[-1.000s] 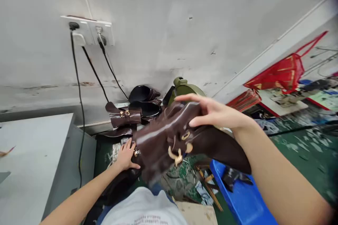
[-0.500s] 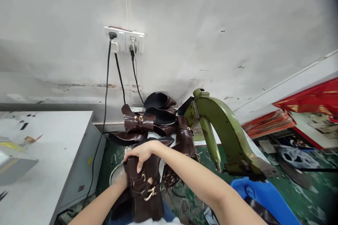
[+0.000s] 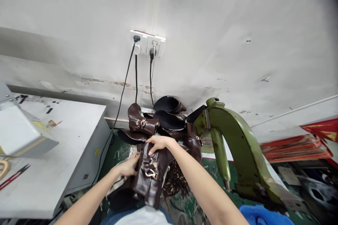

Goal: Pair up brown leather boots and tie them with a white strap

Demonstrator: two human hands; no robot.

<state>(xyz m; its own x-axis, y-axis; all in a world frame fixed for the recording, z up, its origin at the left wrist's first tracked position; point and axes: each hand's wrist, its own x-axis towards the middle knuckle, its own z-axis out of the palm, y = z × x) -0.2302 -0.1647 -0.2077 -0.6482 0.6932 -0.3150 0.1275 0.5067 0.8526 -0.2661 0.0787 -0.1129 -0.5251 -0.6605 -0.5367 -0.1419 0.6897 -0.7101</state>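
A dark brown leather boot upper (image 3: 148, 182) with straps and gold buckles hangs in front of my body. My right hand (image 3: 160, 144) grips its upper edge, thumb on the near face. Against its left side lies my left hand (image 3: 129, 166), fingers closed round the edge and partly hidden behind the leather. Just beyond my hands, more brown boot uppers (image 3: 144, 125) with black linings are piled against the wall. One buckled upper (image 3: 192, 142) stands beside the green machine arm (image 3: 235, 137).
A white table (image 3: 76, 130) is at left, bearing a white metal box (image 3: 23, 126) and red-handled tweezers (image 3: 16, 177). Black cords (image 3: 126, 77) hang from the wall sockets (image 3: 148, 44). A blue bin (image 3: 264, 214) sits low right. Dark strap bundles (image 3: 176, 179) hang behind my right forearm.
The view has swung left, showing more of the white table. The held boot upper is now tilted, and my left hand has come up along its side.
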